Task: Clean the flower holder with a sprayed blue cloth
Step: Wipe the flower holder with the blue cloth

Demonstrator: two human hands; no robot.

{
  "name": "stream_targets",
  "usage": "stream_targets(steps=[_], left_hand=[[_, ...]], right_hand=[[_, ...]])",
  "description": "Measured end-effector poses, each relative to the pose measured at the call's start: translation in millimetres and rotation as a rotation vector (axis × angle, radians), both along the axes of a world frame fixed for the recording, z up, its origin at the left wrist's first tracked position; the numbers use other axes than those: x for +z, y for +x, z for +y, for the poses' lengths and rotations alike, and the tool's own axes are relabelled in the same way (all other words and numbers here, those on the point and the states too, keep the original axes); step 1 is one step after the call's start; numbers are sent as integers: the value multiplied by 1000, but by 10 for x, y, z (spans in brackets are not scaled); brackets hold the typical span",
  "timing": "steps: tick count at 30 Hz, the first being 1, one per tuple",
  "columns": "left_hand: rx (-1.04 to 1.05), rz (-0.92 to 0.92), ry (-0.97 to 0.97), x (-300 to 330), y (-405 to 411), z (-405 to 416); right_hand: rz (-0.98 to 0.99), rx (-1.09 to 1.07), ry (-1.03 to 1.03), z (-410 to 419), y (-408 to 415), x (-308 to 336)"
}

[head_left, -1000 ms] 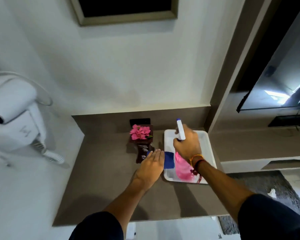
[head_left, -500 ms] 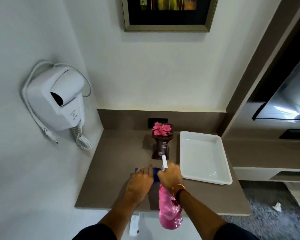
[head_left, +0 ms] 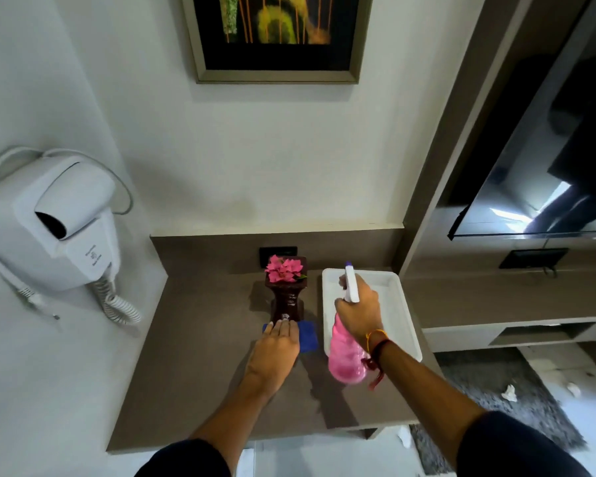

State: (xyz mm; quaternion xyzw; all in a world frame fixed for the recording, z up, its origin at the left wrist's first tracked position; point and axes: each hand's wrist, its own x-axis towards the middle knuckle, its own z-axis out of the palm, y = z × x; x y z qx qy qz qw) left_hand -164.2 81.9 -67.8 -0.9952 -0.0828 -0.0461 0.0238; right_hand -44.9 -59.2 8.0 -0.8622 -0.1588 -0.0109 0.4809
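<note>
Right hand has swung the pink spray bottle away from the blue cloth and back over the white tray, while left hand stays flat on the cloth. Looks like spraying's done, so wiping the flower holder, right behind the cloth on the surface, is probably next.

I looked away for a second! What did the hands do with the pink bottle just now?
The right hand swung the pink spray bottle from over the blue cloth rightward, above the white tray, grip unchanged. The left hand stayed flat on the cloth, and the flower holder did not move.
</note>
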Motion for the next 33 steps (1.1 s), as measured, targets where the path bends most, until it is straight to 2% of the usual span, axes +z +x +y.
stream_targets(steps=[7, 11, 20, 23, 26, 28, 31, 33], left_hand=[[-25, -8, 7, -27, 369, -175], [-43, 38, 43, -141, 484, -133], [28, 85, 26, -272, 654, -162], [23, 93, 19, -201, 686, -207], [-4, 89, 33, -57, 701, -224], [-18, 95, 47, 63, 709, -211], [3, 55, 38, 257, 700, -155], [25, 42, 30, 323, 684, -123]], right_hand=[[3, -105, 77, -392, 726, -240], [-14, -96, 70, -551, 1092, -505], [146, -59, 137, -755, 1334, -929], [190, 3, 99, -899, 1354, -872], [236, 180, 48, -1101, 1321, -684], [190, 259, -30, -1221, 1306, -499], [-53, 282, -192, -1200, 1315, -199], [-141, 372, -305, -991, 1287, -40]])
